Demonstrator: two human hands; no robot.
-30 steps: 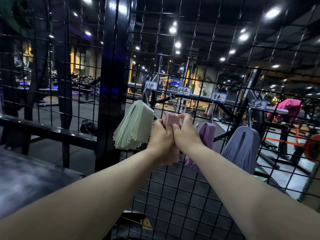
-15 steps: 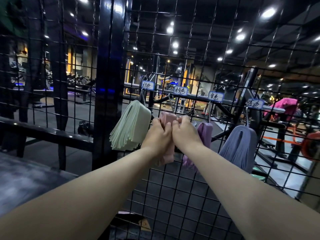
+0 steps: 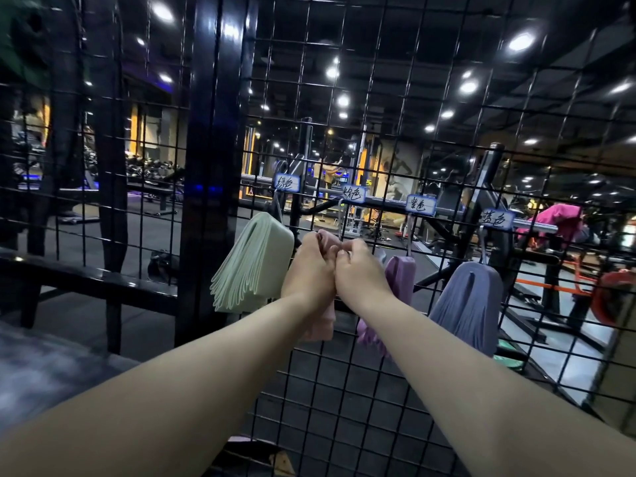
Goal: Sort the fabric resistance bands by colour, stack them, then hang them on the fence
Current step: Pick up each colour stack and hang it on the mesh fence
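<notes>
Pink bands (image 3: pixel 321 326) sit against the fence (image 3: pixel 203 201) between the green stack (image 3: pixel 254 263) and purple stack (image 3: pixel 401 277), left hand (image 3: pixel 309 270) and right hand (image 3: pixel 361 275) both curled tight round their top fold; if either grip slackens before the loops catch, some bands may drop

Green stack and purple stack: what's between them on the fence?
The pink stack, gripped near its top by the left hand and right hand; head view.
</notes>
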